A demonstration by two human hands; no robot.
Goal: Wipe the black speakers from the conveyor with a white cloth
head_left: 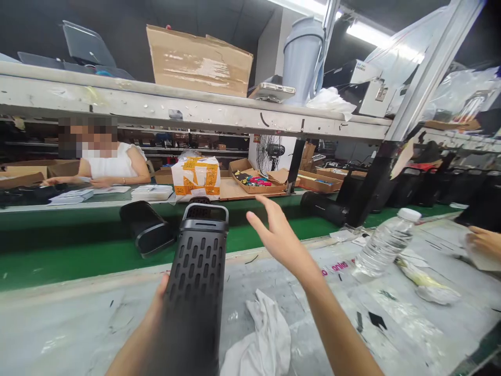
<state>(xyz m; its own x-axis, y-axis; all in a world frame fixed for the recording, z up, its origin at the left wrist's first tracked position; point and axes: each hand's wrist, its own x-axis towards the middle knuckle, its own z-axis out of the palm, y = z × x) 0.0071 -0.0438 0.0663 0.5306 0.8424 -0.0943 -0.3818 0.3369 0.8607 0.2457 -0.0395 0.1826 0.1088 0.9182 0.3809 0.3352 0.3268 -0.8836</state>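
Note:
My left hand point(163, 287) grips the side of a tall black portable speaker point(199, 266), which has rows of slotted holes and a loop handle at its top. Most of the fingers are hidden behind it. Off to the right of the speaker, my right hand point(279, 237) is raised with thumb and fingers apart, holding nothing. Below that hand a crumpled white cloth point(268, 331) lies on the bench. Another black speaker point(146, 227) lies on the green belt point(97, 245) beyond, left of the held one.
A water bottle point(387, 243) stands at right beside a crumpled yellow-white wrapper point(428, 284). More black speakers point(323, 206) line the belt. Across it, a person point(111, 164) sits near paper stacks and a taped box point(196, 176). A shelf point(219, 112) spans overhead. Another person's hand point(485, 240) shows at far right.

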